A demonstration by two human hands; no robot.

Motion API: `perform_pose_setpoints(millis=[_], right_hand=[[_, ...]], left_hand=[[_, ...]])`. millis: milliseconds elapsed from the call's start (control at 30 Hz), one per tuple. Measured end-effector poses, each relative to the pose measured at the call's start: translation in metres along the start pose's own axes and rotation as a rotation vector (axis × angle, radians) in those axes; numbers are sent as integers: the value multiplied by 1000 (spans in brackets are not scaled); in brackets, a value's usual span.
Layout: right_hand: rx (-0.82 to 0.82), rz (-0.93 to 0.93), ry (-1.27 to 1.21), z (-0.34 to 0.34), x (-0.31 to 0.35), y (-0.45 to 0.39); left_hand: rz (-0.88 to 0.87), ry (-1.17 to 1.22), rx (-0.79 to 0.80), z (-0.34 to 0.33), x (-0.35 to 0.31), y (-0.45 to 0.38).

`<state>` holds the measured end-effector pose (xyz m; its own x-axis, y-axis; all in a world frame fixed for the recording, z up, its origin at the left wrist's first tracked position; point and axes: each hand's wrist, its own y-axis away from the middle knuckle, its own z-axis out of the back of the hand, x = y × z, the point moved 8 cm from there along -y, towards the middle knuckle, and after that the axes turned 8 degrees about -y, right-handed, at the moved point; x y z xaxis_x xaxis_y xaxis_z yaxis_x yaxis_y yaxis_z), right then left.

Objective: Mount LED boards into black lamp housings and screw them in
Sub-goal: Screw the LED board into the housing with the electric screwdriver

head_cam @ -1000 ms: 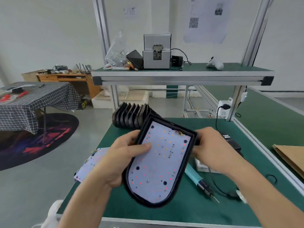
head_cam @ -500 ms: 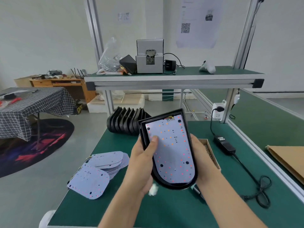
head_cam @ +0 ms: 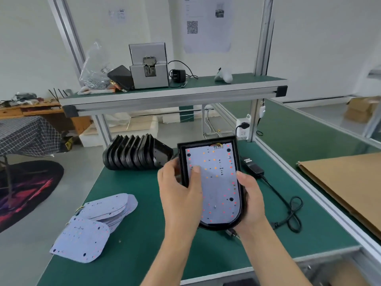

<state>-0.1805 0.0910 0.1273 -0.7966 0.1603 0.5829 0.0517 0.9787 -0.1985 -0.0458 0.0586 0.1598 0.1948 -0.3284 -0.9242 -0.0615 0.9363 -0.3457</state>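
Note:
A black lamp housing (head_cam: 237, 153) is held up over the green bench, with a pale LED board (head_cam: 216, 182) lying inside it. My left hand (head_cam: 181, 195) grips the housing's left edge, its thumb pressed on the board. My right hand (head_cam: 251, 201) cups the right edge and underside. Behind them a row of black housings (head_cam: 134, 153) stands on edge. A fanned stack of loose LED boards (head_cam: 92, 226) lies at the front left. The screwdriver is mostly hidden under the housing.
A black power adapter (head_cam: 252, 167) and coiled cable (head_cam: 292, 213) lie to the right. Cardboard (head_cam: 346, 188) rests past the aluminium rail. The upper shelf (head_cam: 175, 93) carries a grey screw feeder (head_cam: 148, 67) and a plastic bag (head_cam: 94, 67).
The housing has turned from tilted to nearly upright and shifted right. My right hand came from the housing's top right down to its lower right edge. The view has also moved left.

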Motion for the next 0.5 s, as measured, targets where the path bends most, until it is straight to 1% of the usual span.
perform_pose_setpoints(millis=[100,167,233,300,333,400,433,467,500], right_hand=[[-64,95,-14,19,20,16],[-110,164,-20,32,39,27],[-147,238,-24,43,59,38],[-178,320,-17,52,82,50],[-190,364,-22,57,93,56],[-237,452,-30,70,118,70],[-267,481,-27,75,127,75],[-298,504,-19,81,136,81],[-328,529,-9,88,147,90]], left_hand=[[-57,-121,-34,-11,-10,20],[32,-156,33,-23,-4,35],[148,-153,148,-37,6,53],[224,-132,305,-54,8,70],[295,-91,409,-68,11,79],[466,71,648,-106,12,99],[510,165,769,-124,8,107],[505,233,861,-140,2,111],[472,269,902,-157,-8,113]])
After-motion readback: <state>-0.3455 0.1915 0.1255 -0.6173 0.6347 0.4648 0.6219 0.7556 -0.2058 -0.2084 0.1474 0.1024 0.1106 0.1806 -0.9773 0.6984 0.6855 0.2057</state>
